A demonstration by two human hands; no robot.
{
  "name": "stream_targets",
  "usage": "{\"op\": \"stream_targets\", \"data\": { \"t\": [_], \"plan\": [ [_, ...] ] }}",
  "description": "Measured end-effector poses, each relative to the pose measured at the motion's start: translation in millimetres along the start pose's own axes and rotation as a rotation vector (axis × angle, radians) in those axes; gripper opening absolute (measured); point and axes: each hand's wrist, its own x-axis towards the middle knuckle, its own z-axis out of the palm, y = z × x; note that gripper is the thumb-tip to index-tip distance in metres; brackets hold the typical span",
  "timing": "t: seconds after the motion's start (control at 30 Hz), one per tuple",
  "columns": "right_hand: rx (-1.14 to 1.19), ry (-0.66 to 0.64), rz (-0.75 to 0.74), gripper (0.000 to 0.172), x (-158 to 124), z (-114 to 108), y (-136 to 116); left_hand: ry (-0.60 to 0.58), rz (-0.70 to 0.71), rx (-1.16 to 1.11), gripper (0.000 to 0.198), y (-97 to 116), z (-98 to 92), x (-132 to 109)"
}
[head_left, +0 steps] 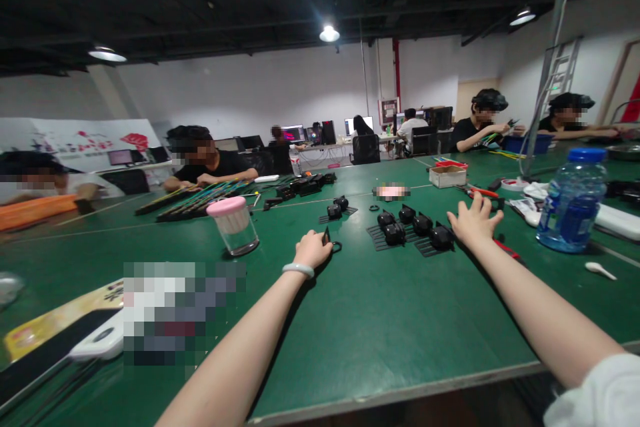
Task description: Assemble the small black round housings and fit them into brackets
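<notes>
My left hand [311,251], a pale bangle at its wrist, is closed at the table on a small flat black piece [327,235] that sticks up past the fingers. A black ring [337,247] shows right beside those fingertips; whether they touch it I cannot tell. My right hand [474,223] has its fingers spread, palm down, just right of several rounded black plastic parts [423,223] on slotted black plates [434,247]. Farther back lie two more such parts [334,210]. A red-handled tool [507,249] is partly hidden behind my right forearm.
A pink-lidded glass jar [234,227] stands left; a blue-capped bottle [573,200] stands right. Beyond my right hand are a small box [447,176] and red-handled pliers [483,193]. A white spoon [600,271] lies at right. Other people sit around the green table [380,333].
</notes>
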Motion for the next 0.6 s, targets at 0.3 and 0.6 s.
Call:
{"op": "stream_targets", "data": {
  "t": [0.3,0.6],
  "plan": [
    [0.184,0.183,-0.419,0.035,-13,-59,-33,-0.009,0.164,-0.04,0.022,35,-2.9,-28],
    [0.573,0.087,-1.004,0.024,-35,-76,-62,0.048,0.304,-0.075,0.025,69,-1.8,-58]
  ]
}}
